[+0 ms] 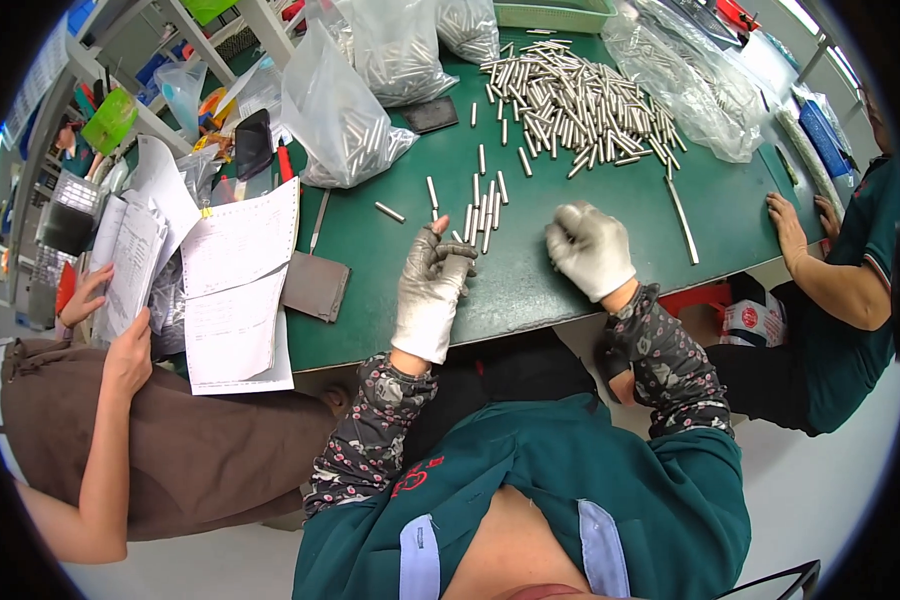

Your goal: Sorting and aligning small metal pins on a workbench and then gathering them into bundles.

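Observation:
My left hand [430,295], in a whitish work glove with bare fingertips, rests over the green table's near part. Its forefinger points away from me and the other fingers are loosely bent and apart; I see nothing gripped in it. Just beyond and right of it lies a small group of short silvery metal pins [487,212], one almost at the fingertip. My right hand [590,250], also gloved, is closed with curled fingers above the table, right of that group. Whatever it may hold is hidden. A large heap of the same pins [595,105] lies farther back.
Clear plastic bags of pins [342,125] stand at the back left, near a dark flat block [430,115]. Paper sheets [238,290] and a grey-brown pad [316,286] lie left. A thin metal strip [682,222] lies right. People sit on both sides; the left one holds papers [130,250].

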Demonstrator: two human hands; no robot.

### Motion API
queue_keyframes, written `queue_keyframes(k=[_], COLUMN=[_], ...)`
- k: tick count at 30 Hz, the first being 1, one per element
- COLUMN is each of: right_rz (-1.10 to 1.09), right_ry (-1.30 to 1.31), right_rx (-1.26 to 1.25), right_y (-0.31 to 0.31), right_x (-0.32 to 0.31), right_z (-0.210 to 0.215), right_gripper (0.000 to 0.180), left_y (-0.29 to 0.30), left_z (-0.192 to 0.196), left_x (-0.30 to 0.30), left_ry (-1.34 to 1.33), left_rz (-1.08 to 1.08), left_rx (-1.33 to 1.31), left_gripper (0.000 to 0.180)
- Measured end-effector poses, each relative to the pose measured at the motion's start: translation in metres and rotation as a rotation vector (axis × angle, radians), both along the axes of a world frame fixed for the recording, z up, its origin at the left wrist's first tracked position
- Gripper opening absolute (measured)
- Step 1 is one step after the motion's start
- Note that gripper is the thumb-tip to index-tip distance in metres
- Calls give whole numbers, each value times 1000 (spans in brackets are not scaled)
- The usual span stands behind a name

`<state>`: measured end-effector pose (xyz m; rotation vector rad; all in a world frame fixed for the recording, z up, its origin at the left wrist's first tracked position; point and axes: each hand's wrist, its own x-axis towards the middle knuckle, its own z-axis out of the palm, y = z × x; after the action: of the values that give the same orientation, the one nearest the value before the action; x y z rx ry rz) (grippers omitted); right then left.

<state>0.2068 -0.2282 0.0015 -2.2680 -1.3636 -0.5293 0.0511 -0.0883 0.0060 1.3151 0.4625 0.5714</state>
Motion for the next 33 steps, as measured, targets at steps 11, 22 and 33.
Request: queue_keyframes(k=[11, 22, 33], right_rz=[337, 407, 217], right_ry=[2242, 2366, 2174], right_rx=[1120, 1149, 606], right_y=[1, 14, 42], right_x=[13, 9, -57], right_z=[6, -5, 27], right_gripper=[18, 20, 23], left_y=[1, 33, 9], left_z=[-7, -9, 56], left_x=[-10, -71, -15], left_ry=[-22, 8, 19], left_rz=[47, 258, -77], left_rx=[-8, 447, 1292], left_gripper=[44, 43, 35])
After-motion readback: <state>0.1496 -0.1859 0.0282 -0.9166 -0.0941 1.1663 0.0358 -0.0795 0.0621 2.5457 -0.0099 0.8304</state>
